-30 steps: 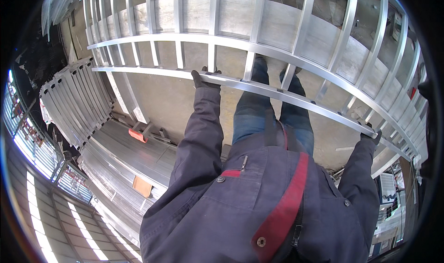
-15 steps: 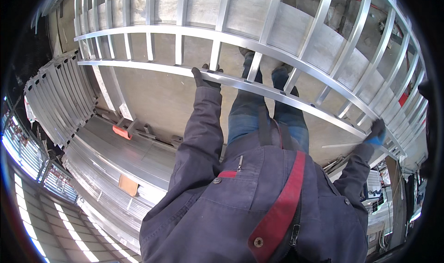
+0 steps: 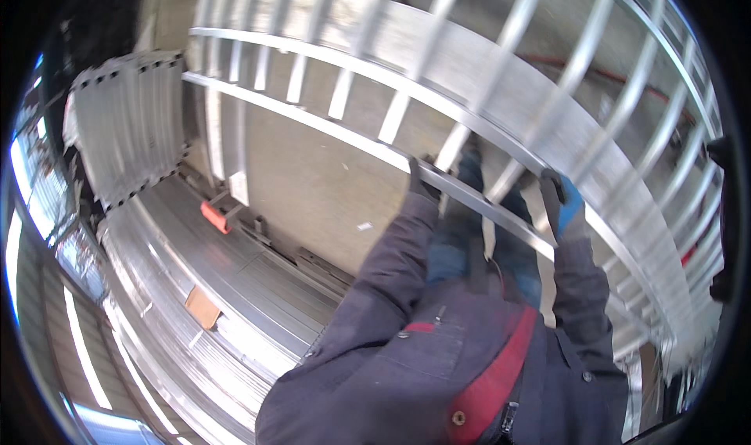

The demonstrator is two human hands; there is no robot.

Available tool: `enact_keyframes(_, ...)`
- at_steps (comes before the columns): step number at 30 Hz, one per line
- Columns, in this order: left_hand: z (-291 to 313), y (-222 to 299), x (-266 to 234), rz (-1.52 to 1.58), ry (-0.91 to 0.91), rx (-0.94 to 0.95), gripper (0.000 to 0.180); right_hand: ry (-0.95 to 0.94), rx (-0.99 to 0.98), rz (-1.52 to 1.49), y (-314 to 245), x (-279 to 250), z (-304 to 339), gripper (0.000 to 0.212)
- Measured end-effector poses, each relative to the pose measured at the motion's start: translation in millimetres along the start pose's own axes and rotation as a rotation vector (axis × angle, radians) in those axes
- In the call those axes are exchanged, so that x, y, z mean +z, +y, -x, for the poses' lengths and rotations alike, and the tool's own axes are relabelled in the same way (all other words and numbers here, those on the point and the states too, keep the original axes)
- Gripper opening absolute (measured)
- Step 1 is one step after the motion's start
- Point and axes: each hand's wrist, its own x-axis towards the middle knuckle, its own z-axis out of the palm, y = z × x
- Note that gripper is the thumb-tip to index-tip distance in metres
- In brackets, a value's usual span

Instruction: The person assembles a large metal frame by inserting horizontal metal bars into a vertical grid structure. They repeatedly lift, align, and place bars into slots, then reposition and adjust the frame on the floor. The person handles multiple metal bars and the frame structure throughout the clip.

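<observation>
A long silvery metal frame with two rails and cross rungs, like a ladder (image 3: 375, 75), stretches across the view in front of my body. My left hand (image 3: 423, 180), in a dark glove, is closed round its near rail beside a rung. Farther right, my right hand (image 3: 565, 204), in a dark glove with a blue back, has its fingers curled over the second rail. Under and beyond that rail, more rungs and a broad pale metal sheet (image 3: 501, 69) show. Motion blurs parts of the frame, and the rail hides some of my left fingers.
Long metal profiles (image 3: 235, 265) lie stacked at the left, with a brown cardboard piece (image 3: 203, 308) on them. Behind them stands a bundle of pale metal lengths (image 3: 129, 128). An orange-red part (image 3: 215, 217) sits by the stack's edge above the concrete floor (image 3: 313, 175).
My right hand has moved in from the frame's far right end to its second rail, nearer my left hand. The left hand still holds the near rail. The whole view has turned.
</observation>
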Motion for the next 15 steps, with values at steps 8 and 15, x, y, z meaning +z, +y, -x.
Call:
enact_keyframes(8, 24.7, -2.0, 8.1, 0.165, -0.015, -0.099, 0.066, -0.125, -0.119, 0.185, -1.6, 51.6, -13.4, 0.025)
enact_keyframes(15, 29.9, 0.1, 9.1, 0.265, -0.091, -0.165, 0.067, -0.122, -0.149, 0.186, -10.3, 69.2, -22.4, 0.023)
